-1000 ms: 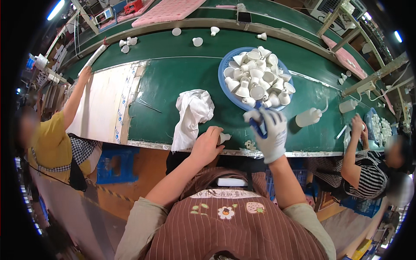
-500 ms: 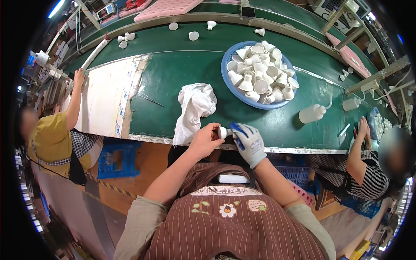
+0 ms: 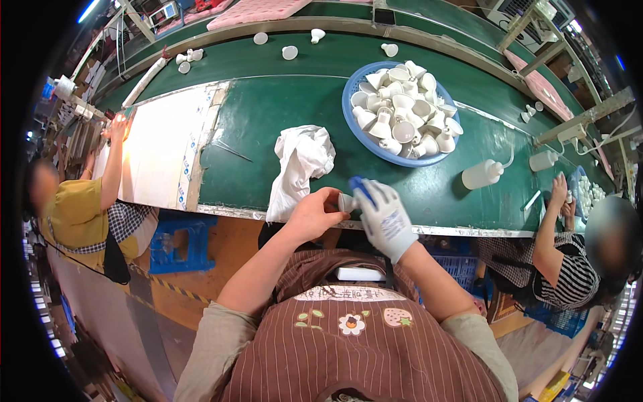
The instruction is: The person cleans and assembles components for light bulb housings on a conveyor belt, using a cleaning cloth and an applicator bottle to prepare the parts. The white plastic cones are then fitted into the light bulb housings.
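Over the front edge of the bench, my bare left hand (image 3: 316, 216) is closed around a white spotlight bulb (image 3: 346, 202), its wide end toward my right hand. My right hand (image 3: 384, 218) wears a white glove with blue fingertips and is right beside the bulb. Its fingers are smeared by motion, so their grip and any contact with the bulb are unclear. A crumpled white cloth (image 3: 301, 161) lies just beyond my left hand. Farther off to the right, a round blue basket (image 3: 353, 127) is heaped with white bulbs (image 3: 402, 110).
A white squeeze bottle (image 3: 482, 174) stands right of the basket. Tweezers (image 3: 232, 151) lie left of the cloth. Loose bulbs (image 3: 289, 52) are on the green belt (image 3: 228, 57) behind. Co-workers sit at left (image 3: 74, 214) and right (image 3: 569, 268).
My right hand has shifted and its fingers have moved up from the bulb, which has tilted in my left hand. Loose bulbs on the belt have slid left.
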Demonstrator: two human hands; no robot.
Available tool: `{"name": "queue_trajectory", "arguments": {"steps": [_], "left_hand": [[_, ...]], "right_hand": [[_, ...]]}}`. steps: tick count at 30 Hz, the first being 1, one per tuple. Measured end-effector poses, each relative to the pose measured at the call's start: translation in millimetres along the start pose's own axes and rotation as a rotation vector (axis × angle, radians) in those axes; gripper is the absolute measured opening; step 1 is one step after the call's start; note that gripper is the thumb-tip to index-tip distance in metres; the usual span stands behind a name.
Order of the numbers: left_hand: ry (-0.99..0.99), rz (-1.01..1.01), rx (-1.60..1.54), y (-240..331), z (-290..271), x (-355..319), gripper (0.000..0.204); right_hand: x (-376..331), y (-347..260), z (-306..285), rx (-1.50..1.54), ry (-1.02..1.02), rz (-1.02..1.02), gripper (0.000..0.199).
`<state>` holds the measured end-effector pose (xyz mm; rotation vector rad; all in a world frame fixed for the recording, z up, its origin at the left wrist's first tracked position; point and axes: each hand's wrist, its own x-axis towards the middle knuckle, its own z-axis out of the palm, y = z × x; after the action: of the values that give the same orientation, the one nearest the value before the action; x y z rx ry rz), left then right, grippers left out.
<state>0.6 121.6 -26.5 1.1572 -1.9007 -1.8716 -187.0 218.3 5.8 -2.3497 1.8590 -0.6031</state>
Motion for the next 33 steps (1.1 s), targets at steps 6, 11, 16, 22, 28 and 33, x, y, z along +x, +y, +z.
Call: {"name": "queue_trajectory", "arguments": {"steps": [6, 11, 16, 22, 28, 33], "left_hand": [[-0.032, -0.046, -0.352, 1.1, -1.7, -0.8, 0.046], [-0.042, -0.074, -0.332, 18.0, -3.1, -6.1, 0.046], [-0.004, -0.056, -0.414, 11.1, 0.8, -8.8, 0.051], [0.021, -0.027, -0.266, 20.2, -5.9, -14.9, 0.054], [0.077, 0.043, -0.132, 19.8, -0.8, -17.5, 0.05], [0.005, -0.047, -0.286, 25.7, -7.9, -22.5, 0.052]], "right_hand": [[0.6, 15.3, 4.7, -0.17, -0.119, -0.019, 0.063], [3.9, 2.3, -8.7, -0.078, -0.012, 0.009, 0.063], [4.6, 5.8, 1.9, -0.201, -0.08, -0.108, 0.057], [4.8, 8.4, -21.0, -0.031, -0.04, 0.051, 0.072], [11.5, -13.9, -10.7, -0.097, 0.003, -0.187, 0.052], [7.6, 13.0, -14.7, -0.185, -0.074, -0.036, 0.061]]}}
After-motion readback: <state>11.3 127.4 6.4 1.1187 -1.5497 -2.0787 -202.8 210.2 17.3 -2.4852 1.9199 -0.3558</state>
